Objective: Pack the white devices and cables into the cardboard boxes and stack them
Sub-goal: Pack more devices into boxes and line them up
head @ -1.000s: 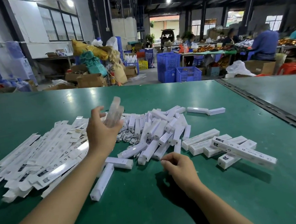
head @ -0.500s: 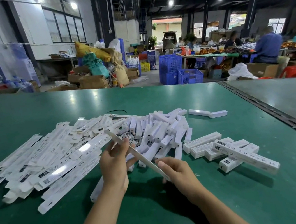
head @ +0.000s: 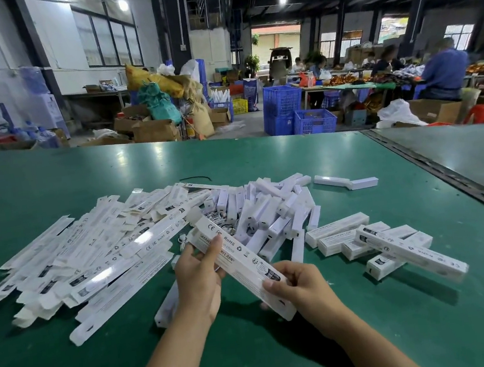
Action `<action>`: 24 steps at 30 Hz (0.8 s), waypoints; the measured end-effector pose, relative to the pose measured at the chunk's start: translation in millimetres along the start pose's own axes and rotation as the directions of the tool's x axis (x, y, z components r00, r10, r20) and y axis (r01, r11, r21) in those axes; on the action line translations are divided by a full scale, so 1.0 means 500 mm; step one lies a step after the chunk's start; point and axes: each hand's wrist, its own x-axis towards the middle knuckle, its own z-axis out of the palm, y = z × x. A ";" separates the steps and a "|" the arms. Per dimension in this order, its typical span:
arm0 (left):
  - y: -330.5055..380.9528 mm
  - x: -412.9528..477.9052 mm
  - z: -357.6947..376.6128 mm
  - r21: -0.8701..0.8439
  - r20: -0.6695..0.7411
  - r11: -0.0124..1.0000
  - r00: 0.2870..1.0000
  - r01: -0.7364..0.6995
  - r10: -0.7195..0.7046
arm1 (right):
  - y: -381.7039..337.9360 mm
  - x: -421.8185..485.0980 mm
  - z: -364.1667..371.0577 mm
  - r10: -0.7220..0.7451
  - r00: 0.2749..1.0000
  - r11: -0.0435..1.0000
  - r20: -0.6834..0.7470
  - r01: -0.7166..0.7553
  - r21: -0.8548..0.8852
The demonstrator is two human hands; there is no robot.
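Hands nearest me, both on 1 carton. The left hand point(head: 197, 277) grips the flat carton point(head: 241, 255) round its upper half, thumb on the printed face and fingers curled behind. The right hand point(head: 305, 286) pinches the lower end, fingers curled under it. The carton hangs tilted above the green table point(head: 333, 350), collapsed, with no device in it that I can see.

My guess is it's about to be squeezed open. The risk there: press across the wrong edges and the thin card creases, or an end flap tears. Just beside the left wrist lies 1 loose white device point(head: 167, 305), which a careless forearm could knock away.

Further left, the heap of flat cartons point(head: 90, 258) overlaps loosely, so dragging 1 out could scatter the rest. In the middle sits the pile of white devices point(head: 269, 210) with cables point(head: 219, 217) tangled in it. Tug a cable and its neighbours may come along.

To the right, the stack of packed boxes point(head: 365, 239) carries 1 long box point(head: 412, 248) laid across it, overhanging and likely to tip if bumped. Beyond are blue crates point(head: 297, 111) and seated workers point(head: 444, 70).
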 end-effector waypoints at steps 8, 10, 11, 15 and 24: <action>-0.012 -0.009 0.000 0.054 -0.037 0.998 0.999 -0.025 0.028 | 0.004 0.001 0.012 -0.047 0.994 0.999 -0.100 0.050 0.023; -0.021 -0.018 0.006 0.146 0.000 0.988 0.998 -0.055 0.055 | 0.006 0.005 0.013 -0.088 0.979 0.995 -0.186 0.096 0.033; -0.025 -0.023 0.010 0.195 0.018 0.978 0.998 -0.069 0.067 | 0.008 0.007 0.014 -0.109 0.969 0.993 -0.220 0.118 0.025; -0.041 -0.040 0.018 0.384 0.156 0.914 0.985 -0.131 0.076 | 0.008 0.012 0.012 -0.193 0.939 0.981 -0.285 0.179 -0.074; -0.037 -0.058 0.028 0.449 0.236 0.855 0.957 -0.262 0.169 | -0.010 -0.002 0.008 -0.149 0.983 0.984 -0.104 0.157 0.078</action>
